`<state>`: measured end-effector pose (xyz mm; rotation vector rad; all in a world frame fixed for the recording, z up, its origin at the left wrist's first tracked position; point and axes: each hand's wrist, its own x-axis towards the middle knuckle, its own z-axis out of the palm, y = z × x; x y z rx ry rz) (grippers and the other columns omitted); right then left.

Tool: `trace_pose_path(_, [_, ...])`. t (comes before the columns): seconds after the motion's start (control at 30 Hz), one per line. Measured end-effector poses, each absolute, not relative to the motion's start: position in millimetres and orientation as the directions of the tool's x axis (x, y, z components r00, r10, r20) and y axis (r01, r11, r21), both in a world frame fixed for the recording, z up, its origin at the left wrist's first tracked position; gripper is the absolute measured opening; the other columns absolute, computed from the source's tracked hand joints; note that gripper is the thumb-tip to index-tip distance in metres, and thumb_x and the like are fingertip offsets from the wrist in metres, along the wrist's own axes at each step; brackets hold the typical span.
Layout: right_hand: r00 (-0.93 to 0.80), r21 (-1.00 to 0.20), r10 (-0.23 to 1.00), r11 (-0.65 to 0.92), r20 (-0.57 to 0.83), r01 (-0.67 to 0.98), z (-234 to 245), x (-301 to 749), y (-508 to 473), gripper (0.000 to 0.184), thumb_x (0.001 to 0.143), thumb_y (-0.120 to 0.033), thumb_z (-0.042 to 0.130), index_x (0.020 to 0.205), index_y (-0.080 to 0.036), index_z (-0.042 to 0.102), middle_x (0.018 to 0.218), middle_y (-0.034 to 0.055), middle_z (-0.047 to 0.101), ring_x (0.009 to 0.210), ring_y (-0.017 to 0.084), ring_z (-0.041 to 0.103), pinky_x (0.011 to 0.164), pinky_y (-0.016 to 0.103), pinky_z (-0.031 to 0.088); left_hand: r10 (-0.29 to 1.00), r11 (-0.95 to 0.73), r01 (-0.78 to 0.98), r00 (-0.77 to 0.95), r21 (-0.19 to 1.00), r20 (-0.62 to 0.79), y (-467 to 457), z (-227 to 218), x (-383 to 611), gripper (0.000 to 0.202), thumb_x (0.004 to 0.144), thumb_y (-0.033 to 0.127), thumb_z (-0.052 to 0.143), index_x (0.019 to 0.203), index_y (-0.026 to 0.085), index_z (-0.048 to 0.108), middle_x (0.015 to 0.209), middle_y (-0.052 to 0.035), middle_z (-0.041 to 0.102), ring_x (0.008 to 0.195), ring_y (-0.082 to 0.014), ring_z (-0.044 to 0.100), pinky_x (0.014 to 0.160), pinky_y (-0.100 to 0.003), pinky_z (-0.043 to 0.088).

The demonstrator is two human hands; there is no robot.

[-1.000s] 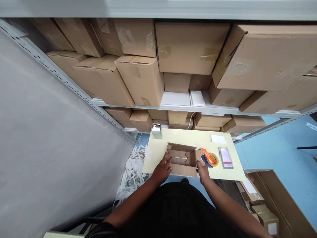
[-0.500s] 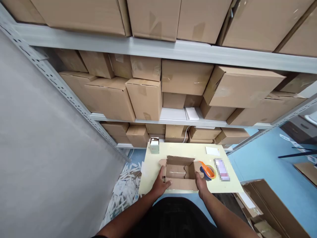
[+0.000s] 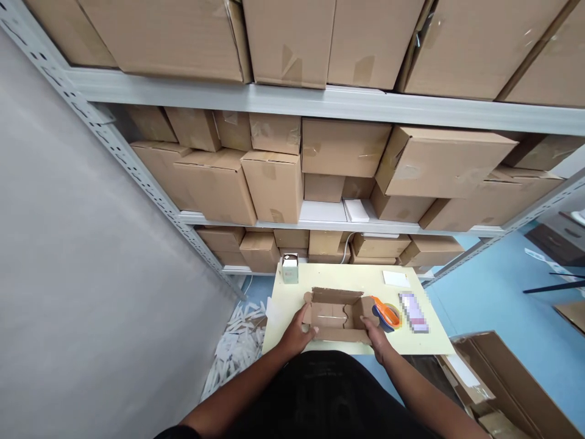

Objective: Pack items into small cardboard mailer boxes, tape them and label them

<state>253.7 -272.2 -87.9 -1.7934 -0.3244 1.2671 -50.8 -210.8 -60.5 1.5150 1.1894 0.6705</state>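
Note:
A small brown cardboard box (image 3: 331, 314) lies on the pale yellow table (image 3: 356, 277), its top gaping toward me and its flaps standing up. My left hand (image 3: 298, 334) grips its left side, thumb over the front edge. At the right side my right hand (image 3: 375, 335) holds the box wall, with the thumb near the inner corner. Orange-handled scissors (image 3: 386, 311) lie just beyond my right hand, by a roll of tape with a blue part (image 3: 384, 324). A small pale green box (image 3: 290, 269) stands at the table's back left.
A blurred-out phone-like object (image 3: 414, 312) and a white card (image 3: 395, 278) lie on the table's right side. Behind rises a grey metal shelf (image 3: 274, 97) packed with cartons. White scraps (image 3: 237, 341) cover the floor at left; a large open carton (image 3: 507, 378) stands at right.
The view has shifted slightly. The front wall of the cardboard box now looks more upright, and both hands still hold its sides.

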Motion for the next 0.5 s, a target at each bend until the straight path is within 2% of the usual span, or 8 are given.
trace_pose_path(0.13, [0.368,-0.757,0.662,-0.597,-0.653,-0.267,-88.7,262.8,-273.3,0.059,0.067,-0.063,0.076,0.112,-0.025,0.069,0.124,0.0108,0.071,0.121,0.035,0.064,0.087,0.045,0.058,0.936,0.121,0.298,0.283,0.947,-0.209,-210.9,-53.7,-51.9,0.089,0.082,0.044,0.072,0.159,0.025,0.032,0.164,-0.0178,0.033,0.131,-0.0311,0.057,0.098,-0.042,0.055])
trace_pose_path(0.2, [0.364,-0.748,0.657,-0.616,-0.661,-0.247,-88.5,266.4,-273.1,0.056,0.068,-0.064,0.075,0.108,-0.025,0.069,0.129,0.012,0.068,0.125,0.034,0.061,0.087,0.042,0.058,0.949,0.138,0.278,0.239,0.951,-0.207,-208.8,-48.1,-52.3,0.088,0.084,0.048,0.071,0.158,0.024,0.031,0.162,-0.0197,0.035,0.127,-0.0299,0.059,0.093,-0.04,0.056])
trace_pose_path(0.37, [0.31,-0.732,0.663,-0.627,-0.681,-0.266,-87.1,268.6,-274.0,0.056,0.068,-0.062,0.077,0.111,-0.026,0.068,0.136,0.0116,0.064,0.132,0.034,0.055,0.09,0.043,0.057,0.971,0.175,0.264,0.114,0.948,-0.211,-200.3,-37.1,-52.7,0.075,0.086,0.059,0.063,0.146,0.018,0.045,0.14,-0.0205,0.057,0.119,-0.0286,0.063,0.098,-0.047,0.053])
trace_pose_path(0.5, [0.26,-0.742,0.695,-0.619,-0.67,-0.257,-87.4,268.2,-277.6,0.061,0.07,-0.061,0.077,0.119,-0.026,0.066,0.142,0.011,0.062,0.134,0.033,0.054,0.092,0.044,0.056,0.936,0.321,0.217,0.079,0.922,-0.344,-207.2,-41.9,-45.6,0.075,0.085,0.066,0.061,0.143,0.019,0.049,0.147,-0.0222,0.053,0.129,-0.0323,0.059,0.101,-0.049,0.052])
